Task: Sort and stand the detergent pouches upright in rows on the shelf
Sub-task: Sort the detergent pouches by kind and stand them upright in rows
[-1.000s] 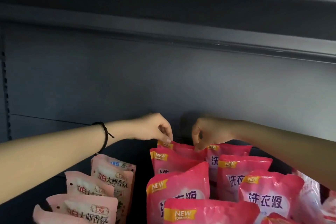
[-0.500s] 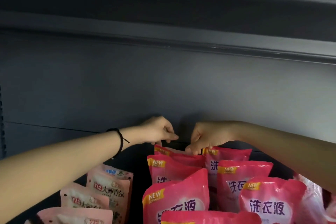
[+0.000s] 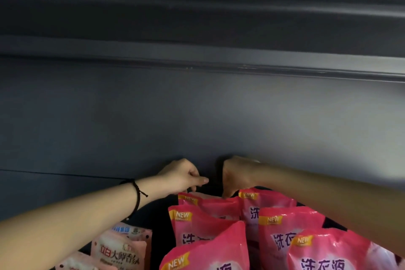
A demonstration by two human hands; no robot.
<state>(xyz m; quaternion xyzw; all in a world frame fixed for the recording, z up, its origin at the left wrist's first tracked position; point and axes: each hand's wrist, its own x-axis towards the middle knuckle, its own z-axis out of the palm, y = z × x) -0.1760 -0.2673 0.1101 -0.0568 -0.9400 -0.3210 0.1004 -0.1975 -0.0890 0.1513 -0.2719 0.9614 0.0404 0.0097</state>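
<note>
The left hand [image 3: 183, 176] reached in from the left with its grip closed in a pinch on the top left corner of the rearmost pink pouch [image 3: 208, 200], thumb pointing right, the other fingers curled under. A black braided bracelet [image 3: 137, 193] circled its wrist. The right hand [image 3: 235, 174] came in from the right, knuckles up, its fingers reaching down behind the top right edge of the same pouch; whether that grip truly clamped the pouch or merely touched it could not be told, since the fingertips were hidden behind the packaging. The pouch thus lay directly beneath and between the two hands, at the far end of its row, close to the dark back panel [image 3: 131, 127] of the shelf.

Nearer than it, more bright pink pouches stood upright in two rows: a second pouch [image 3: 197, 226] just in front of the held one, and a third [image 3: 208, 252] nearest the camera (tilted, its yellow "NEW" tag slanting). To the right stood the neighbouring row, with a far pouch [image 3: 263, 204], a middle pouch [image 3: 285, 228] and a near pouch [image 3: 328, 252], each overlapping the one behind. At the near left, well apart from the hands, stood paler pink pouches [image 3: 122, 247] of another kind.
</note>
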